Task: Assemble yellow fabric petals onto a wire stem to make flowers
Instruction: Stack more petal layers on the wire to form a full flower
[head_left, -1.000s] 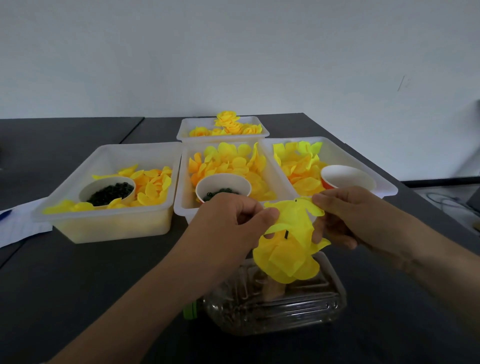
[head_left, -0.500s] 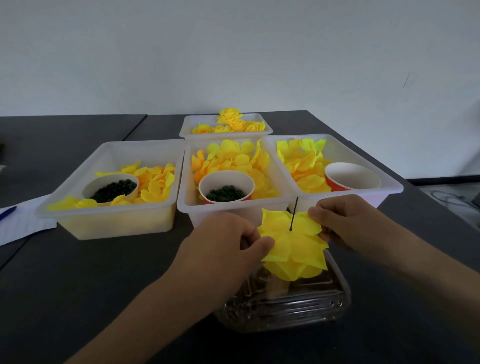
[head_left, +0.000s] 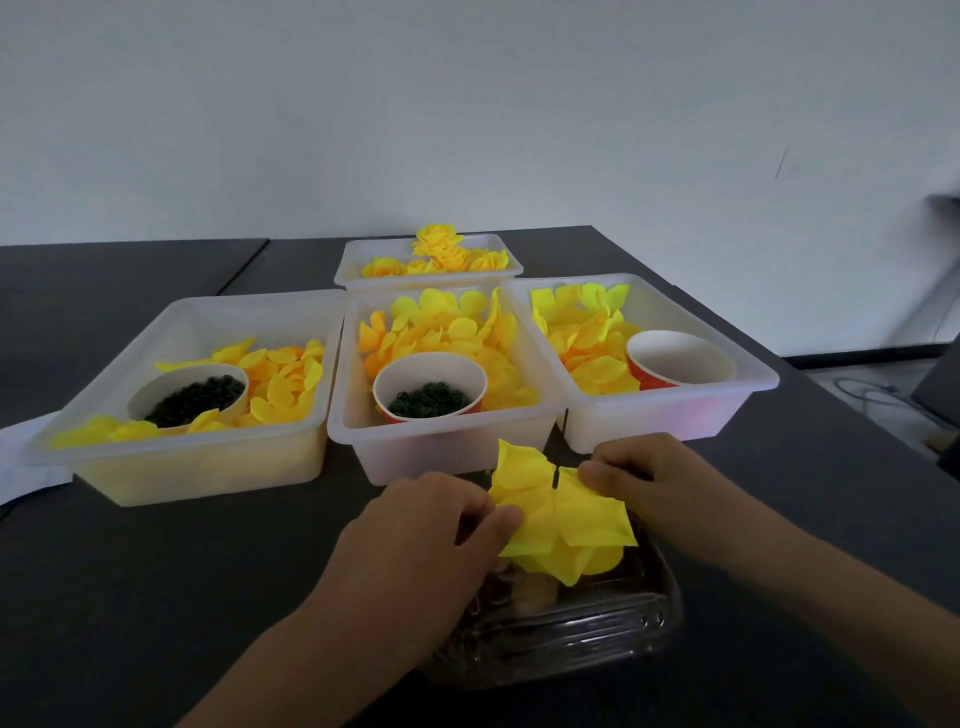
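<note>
Head view looks down on a yellow fabric flower (head_left: 558, 519) held over a clear plastic container (head_left: 566, 629) on the dark tabletop (head_left: 156, 597). A thin dark wire stem (head_left: 556, 475) pokes up through the flower's middle, its long axis roughly upright, tip toward the white bins (only a short stub shows above the fabric). The petals spread flat around it, facing up. The left hand (head_left: 431, 540) pinches the flower's left edge between curled fingers (head_left: 504, 519) and thumb. The right hand (head_left: 649, 483) has its fingers bent, tips gripping the right petal just beside the stem. Behind stand three bins of loose petals (head_left: 447, 338), two with paper cups of dark rings (head_left: 428, 400), one with an empty cup (head_left: 680, 358); a fourth bin farther back holds finished flowers (head_left: 436, 254).
</note>
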